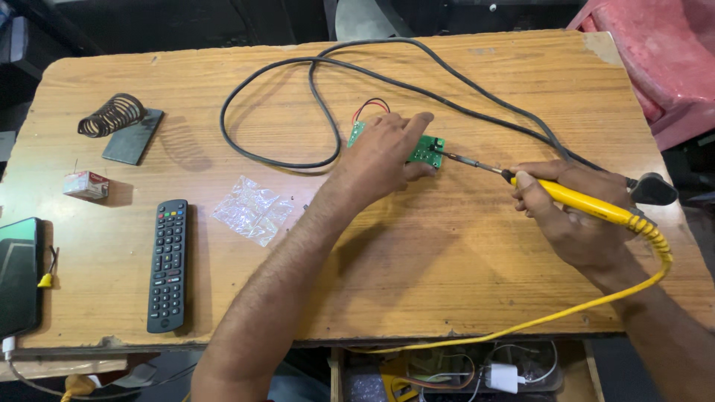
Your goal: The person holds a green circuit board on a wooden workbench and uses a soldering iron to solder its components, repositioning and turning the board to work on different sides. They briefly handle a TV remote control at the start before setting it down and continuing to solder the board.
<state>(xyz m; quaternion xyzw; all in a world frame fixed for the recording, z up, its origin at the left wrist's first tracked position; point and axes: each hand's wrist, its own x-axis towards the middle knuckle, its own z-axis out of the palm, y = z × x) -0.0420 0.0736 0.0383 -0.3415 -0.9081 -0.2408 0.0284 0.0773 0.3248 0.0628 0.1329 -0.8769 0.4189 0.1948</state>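
My left hand [383,155] presses down on a small green circuit board [426,152] near the middle of the wooden table [447,246]; red and black wires [370,105] stick out behind the board. My right hand [570,212] grips a yellow-handled soldering iron [577,199]. Its metal tip [447,156] touches the board's right edge. A yellow cord [588,305] runs from the handle over the table's front edge.
A black cable [313,97] loops across the back of the table to a black plug [654,190]. At left lie a coil iron stand [119,123], a small box [86,184], a black remote [168,264], a crumpled clear bag [253,210] and a phone [18,275].
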